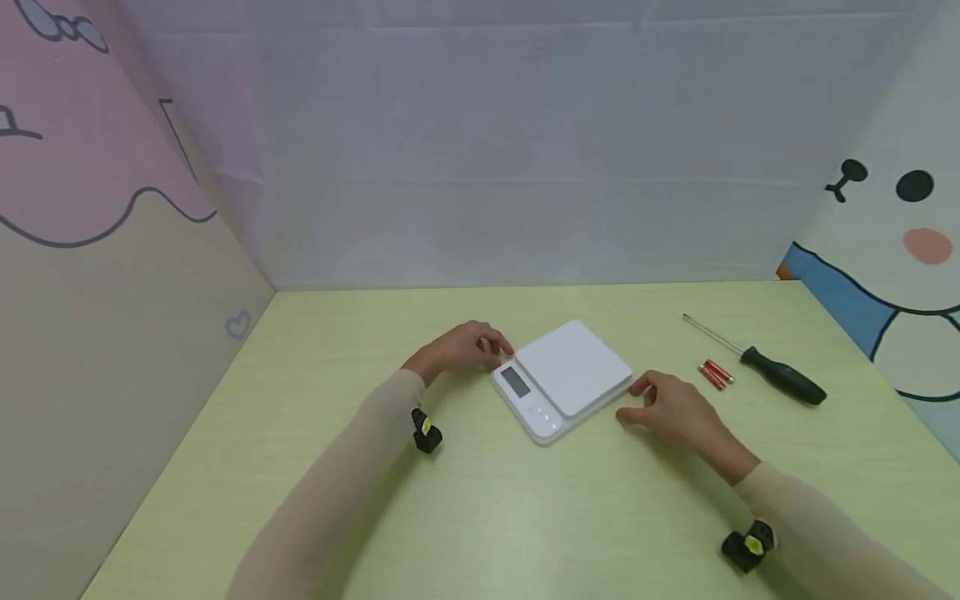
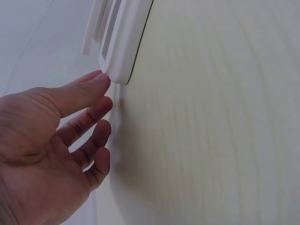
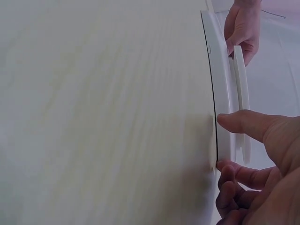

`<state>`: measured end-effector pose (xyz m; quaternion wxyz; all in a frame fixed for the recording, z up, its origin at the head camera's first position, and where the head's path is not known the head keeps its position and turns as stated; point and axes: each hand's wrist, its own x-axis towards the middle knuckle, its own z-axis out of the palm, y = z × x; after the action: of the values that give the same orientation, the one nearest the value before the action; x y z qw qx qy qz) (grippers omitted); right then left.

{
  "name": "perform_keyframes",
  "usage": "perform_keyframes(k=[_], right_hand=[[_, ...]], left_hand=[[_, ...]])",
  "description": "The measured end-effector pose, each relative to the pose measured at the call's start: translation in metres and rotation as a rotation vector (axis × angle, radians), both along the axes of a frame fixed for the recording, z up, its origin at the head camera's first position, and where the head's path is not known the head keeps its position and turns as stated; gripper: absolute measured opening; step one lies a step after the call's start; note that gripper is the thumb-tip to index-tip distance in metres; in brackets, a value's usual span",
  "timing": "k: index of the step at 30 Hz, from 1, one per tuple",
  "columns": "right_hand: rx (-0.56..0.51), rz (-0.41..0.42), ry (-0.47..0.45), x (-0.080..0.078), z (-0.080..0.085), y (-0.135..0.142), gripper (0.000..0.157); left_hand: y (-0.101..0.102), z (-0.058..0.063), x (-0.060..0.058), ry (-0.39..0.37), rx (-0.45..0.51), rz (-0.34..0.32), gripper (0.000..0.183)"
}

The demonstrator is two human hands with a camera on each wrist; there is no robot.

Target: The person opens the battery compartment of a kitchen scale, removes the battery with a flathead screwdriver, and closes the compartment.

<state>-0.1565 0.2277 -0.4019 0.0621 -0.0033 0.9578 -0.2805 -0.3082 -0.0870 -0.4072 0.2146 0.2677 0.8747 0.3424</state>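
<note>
A white kitchen scale (image 1: 573,367) lies flat and turned at an angle on the table. Its small grey display (image 1: 515,382) faces the left side. At its left corner is my left hand (image 1: 468,346), fingers loosely bent; in the left wrist view the thumb tip (image 2: 102,78) meets the corner of the casing. My right hand (image 1: 675,410) is by the opposite corner, thumb and forefinger spread apart. From the right wrist, the thumb (image 3: 243,123) overlaps the scale's side, and the forefinger (image 3: 248,176) is right at its end. Neither hand is curled around the scale.
Two red batteries (image 1: 711,377) lie beyond my right hand. To their right is a screwdriver (image 1: 783,375) with a dark green handle. Printed panels (image 1: 150,333) stand at both sides, and a pale sheet (image 1: 525,167) hangs behind the table (image 1: 480,517).
</note>
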Motion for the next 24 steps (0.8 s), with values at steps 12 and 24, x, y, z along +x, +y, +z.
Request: perform_keyframes(k=[12,24], right_hand=[[0.045,0.052,-0.021,-0.015,0.000,0.005,0.052],[0.066,0.131,-0.070,-0.033,0.005,0.006,0.063]], left_hand=[[-0.008,-0.003,0.018,0.000,-0.021,0.046,0.029],[-0.011,-0.006,0.036,0.034,-0.019,0.049,0.042]])
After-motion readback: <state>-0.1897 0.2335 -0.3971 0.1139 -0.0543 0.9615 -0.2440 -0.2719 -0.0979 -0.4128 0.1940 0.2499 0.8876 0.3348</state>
